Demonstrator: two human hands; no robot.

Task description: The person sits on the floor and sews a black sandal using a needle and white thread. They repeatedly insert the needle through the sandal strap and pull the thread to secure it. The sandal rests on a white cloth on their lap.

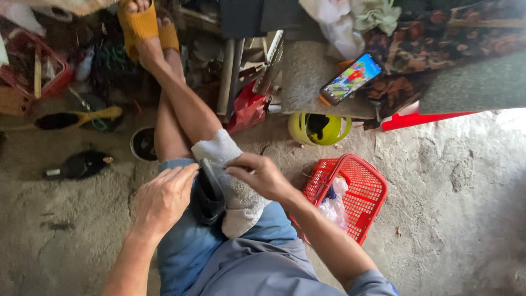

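Note:
A black shoe [207,193] lies on my lap, partly under a white cloth [233,186] draped over my knee. My left hand [163,198] rests flat against the shoe's left side, fingers together. My right hand [258,174] pinches the cloth and presses it onto the shoe from the right. My legs stretch away from me, with my feet in orange sandals [147,26] at the top of the view.
A red plastic basket [361,186] holding plastic bags sits on the concrete floor at my right. A yellow-green container [320,129], a lit phone [352,78] on a grey slab, a round tin [143,143], black shoes [79,163] and clutter lie beyond.

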